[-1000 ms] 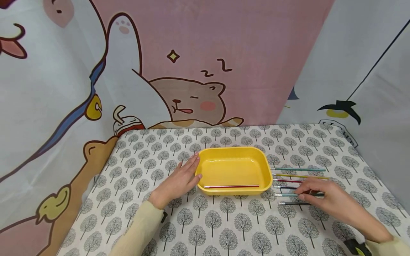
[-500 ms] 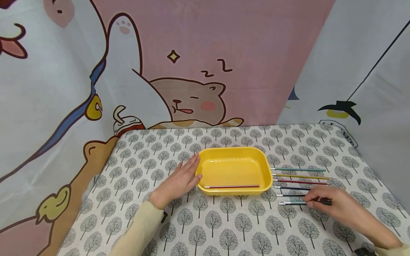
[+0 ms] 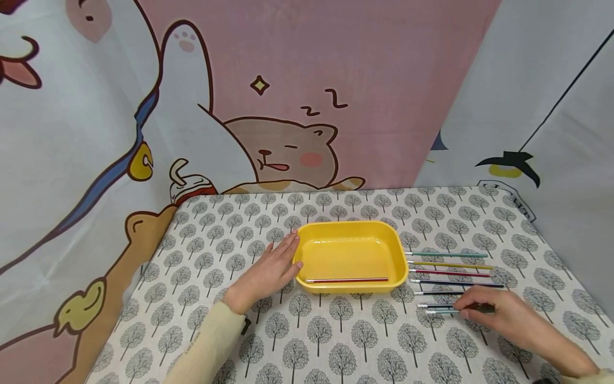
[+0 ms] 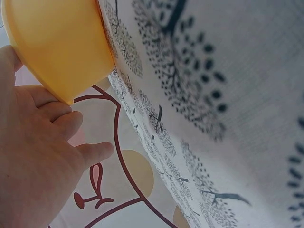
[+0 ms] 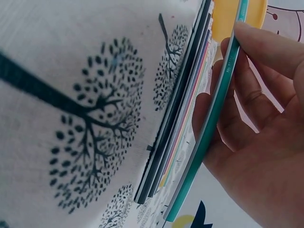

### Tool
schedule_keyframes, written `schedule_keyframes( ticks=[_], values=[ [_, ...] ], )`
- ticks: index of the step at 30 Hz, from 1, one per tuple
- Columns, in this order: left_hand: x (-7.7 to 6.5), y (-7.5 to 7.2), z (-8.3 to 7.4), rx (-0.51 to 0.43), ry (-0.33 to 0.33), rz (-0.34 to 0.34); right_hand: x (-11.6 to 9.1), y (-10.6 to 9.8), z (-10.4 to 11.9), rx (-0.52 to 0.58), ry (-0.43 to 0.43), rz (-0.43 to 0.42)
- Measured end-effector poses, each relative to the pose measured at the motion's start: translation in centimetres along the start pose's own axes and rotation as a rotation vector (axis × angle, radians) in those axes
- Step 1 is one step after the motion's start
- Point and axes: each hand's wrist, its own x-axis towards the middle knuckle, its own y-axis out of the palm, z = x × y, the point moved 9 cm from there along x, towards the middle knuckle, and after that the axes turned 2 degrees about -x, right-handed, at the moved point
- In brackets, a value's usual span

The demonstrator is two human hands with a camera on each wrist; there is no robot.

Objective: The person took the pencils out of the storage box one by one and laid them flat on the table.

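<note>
My right hand (image 3: 499, 313) pinches a green pencil (image 5: 216, 111) between thumb and fingers; in the head view it lies low along the near side of the pencil row. Beside it on the cloth are a black pencil (image 3: 431, 305) and another dark one (image 3: 437, 293). At the middle of the table is a yellow tray (image 3: 350, 288) with a dark red pencil (image 3: 347, 279) lying inside along its near wall. My left hand (image 3: 264, 274) rests against the tray's left rim, its thumb tip over the edge. In the left wrist view that hand (image 4: 42, 142) touches the tray's outer wall.
Right of the tray, a teal pencil (image 3: 448, 254), a yellow pencil (image 3: 451, 264), a red pencil (image 3: 451, 272) and a dark blue pencil (image 3: 460, 282) lie roughly parallel. A tree-print cloth (image 3: 316, 341) covers the table. Behind hangs a cartoon-print curtain (image 3: 384, 80).
My right hand has moved toward the near side with the green pencil, from over the dark pencils to beside the nearest black one. The left hand and tray have stayed put.
</note>
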Motion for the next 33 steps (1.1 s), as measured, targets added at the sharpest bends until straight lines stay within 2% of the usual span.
schedule_keyframes(
  ticks=[7,13,18,26,33],
  values=[
    [-0.1,-0.1,-0.1,-0.009,-0.001,0.005,0.1,0.5,0.2,0.06,-0.034,0.001],
    [-0.1,-0.1,-0.1,-0.008,-0.003,0.007,0.2,1.0,0.2,0.064,-0.05,0.01],
    [-0.1,0.0,-0.1,-0.006,-0.004,0.01,0.3,1.0,0.4,0.011,-0.088,-0.03],
    [-0.2,-0.1,-0.1,-0.005,-0.005,0.007,0.3,1.3,0.0,-0.079,-0.045,-0.019],
    [-0.2,-0.1,-0.1,-0.004,0.002,0.003,0.3,1.3,0.1,-0.134,-0.065,-0.029]
  ],
)
